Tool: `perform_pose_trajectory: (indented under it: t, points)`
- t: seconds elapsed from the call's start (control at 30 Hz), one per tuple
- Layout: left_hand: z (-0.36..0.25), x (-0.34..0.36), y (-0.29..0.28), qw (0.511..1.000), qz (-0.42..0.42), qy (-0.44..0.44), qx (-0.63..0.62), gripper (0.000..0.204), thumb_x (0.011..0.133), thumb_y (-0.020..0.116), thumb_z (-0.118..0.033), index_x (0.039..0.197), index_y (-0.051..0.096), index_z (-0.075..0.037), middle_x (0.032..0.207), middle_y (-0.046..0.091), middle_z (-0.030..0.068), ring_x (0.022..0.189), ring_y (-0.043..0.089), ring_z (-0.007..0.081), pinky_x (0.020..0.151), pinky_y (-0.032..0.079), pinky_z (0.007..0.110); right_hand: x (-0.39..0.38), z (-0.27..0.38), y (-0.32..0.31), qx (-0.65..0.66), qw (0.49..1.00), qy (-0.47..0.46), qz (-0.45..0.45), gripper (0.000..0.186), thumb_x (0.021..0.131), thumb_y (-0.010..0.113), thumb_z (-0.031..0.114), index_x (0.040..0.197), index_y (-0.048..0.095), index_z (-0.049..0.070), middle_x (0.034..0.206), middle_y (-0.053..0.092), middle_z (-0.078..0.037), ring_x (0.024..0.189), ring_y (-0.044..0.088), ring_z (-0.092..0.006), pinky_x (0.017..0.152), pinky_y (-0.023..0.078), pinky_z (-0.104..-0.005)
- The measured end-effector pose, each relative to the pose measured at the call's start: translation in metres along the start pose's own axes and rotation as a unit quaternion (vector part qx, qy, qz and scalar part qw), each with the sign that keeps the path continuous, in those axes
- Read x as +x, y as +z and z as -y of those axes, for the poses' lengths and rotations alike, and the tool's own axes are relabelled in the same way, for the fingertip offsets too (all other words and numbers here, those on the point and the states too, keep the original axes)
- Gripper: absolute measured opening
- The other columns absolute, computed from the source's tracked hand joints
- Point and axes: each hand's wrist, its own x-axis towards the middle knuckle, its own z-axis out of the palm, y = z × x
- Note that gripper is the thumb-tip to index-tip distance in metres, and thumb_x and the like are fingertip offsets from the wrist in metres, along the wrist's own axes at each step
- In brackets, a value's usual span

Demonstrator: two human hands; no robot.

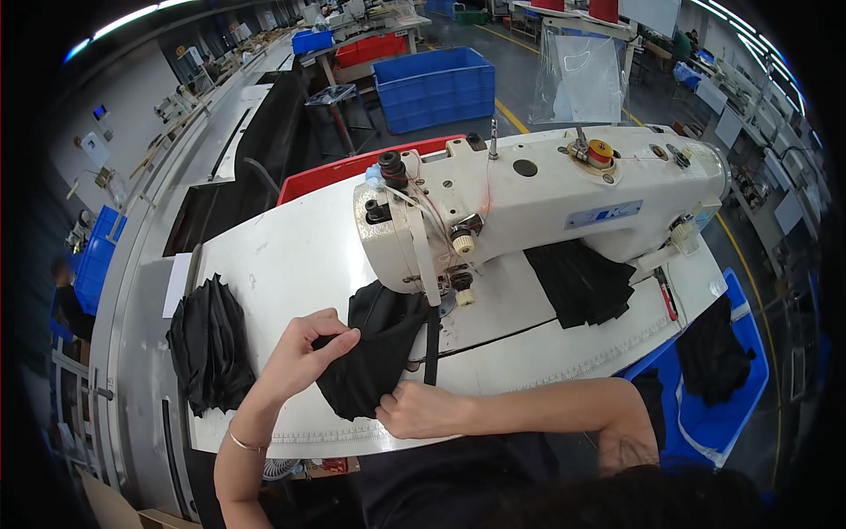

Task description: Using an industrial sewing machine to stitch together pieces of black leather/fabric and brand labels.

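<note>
A black fabric piece (374,361) lies on the white table, its far end by the needle area of the white sewing machine (529,189). My left hand (310,346) is closed on its left edge, thumb on top and fingers curled beneath. Closed in a fist-like pinch, my right hand (421,411) grips its near right corner. A narrow black strip (432,346) runs down from the machine head towards my right hand. Whether the strip joins the fabric is hidden. The fingertips of both hands are partly hidden.
A stack of black fabric pieces (211,346) lies at the table's left edge, another black pile (580,282) under the machine arm. Red-handled snips (667,295) rest at the right. A blue bin (740,401) holds black cloth; a red bin (352,167) stands behind.
</note>
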Motion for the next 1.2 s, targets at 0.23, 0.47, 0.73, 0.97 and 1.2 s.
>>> perform_pose_trajectory:
  t: [0.23,0.47,0.73,0.97,1.2]
  points:
    - [-0.048,-0.019,0.012,0.868,0.142,0.256,0.401,0.008,0.076,0.068,-0.008,0.077,0.063,-0.002,0.069,0.05,0.0023,0.06,0.045,0.0156,0.057,0.036,0.03,-0.034,-0.004,-0.036,0.001,0.994,0.098,-0.051,0.033,0.076,0.06,0.026,0.089,0.066,-0.003,0.091,0.063,-0.018,0.091,0.061,-0.0341,0.084,0.047,-0.0406]
    - [-0.008,-0.069,0.116,0.775,0.117,0.374,0.495,0.014,0.071,0.062,-0.008,0.084,0.059,-0.004,0.085,0.052,0.0084,0.081,0.055,0.0216,0.075,0.047,0.031,-0.084,-0.014,-0.045,-0.058,0.996,0.01,0.066,0.032,0.076,0.059,0.018,0.098,0.062,-0.005,0.096,0.063,-0.017,0.102,0.061,-0.0356,0.087,0.05,-0.0409]
    - [0.019,-0.077,0.114,0.976,-0.073,0.158,0.129,0.038,0.062,0.06,0.011,0.099,0.061,0.001,0.096,0.063,0.0132,0.079,0.061,0.0283,0.072,0.051,0.035,-0.101,-0.024,-0.053,0.05,0.998,0.036,-0.009,0.022,0.074,0.062,0.009,0.093,0.062,-0.003,0.099,0.063,-0.011,0.101,0.062,-0.0268,0.084,0.052,-0.0337]
    - [0.012,-0.007,0.049,0.687,-0.163,0.508,0.492,0.015,0.075,0.07,-0.016,0.085,0.06,-0.011,0.074,0.052,-0.0022,0.059,0.043,0.0091,0.055,0.03,0.024,-0.098,-0.019,-0.053,0.03,0.999,0.029,-0.015,0.025,0.078,0.062,0.011,0.097,0.066,-0.004,0.1,0.063,-0.012,0.097,0.063,-0.0237,0.076,0.051,-0.0288]
    - [0.01,-0.086,0.124,0.873,-0.038,0.313,0.372,0.021,0.073,0.062,-0.01,0.093,0.069,-0.005,0.086,0.058,0.0016,0.075,0.053,0.0137,0.067,0.041,0.025,-0.1,-0.019,-0.052,0.042,0.995,0.044,-0.081,0.021,0.081,0.062,0.007,0.099,0.069,0.0,0.099,0.066,-0.011,0.091,0.066,-0.0209,0.061,0.047,-0.0249]
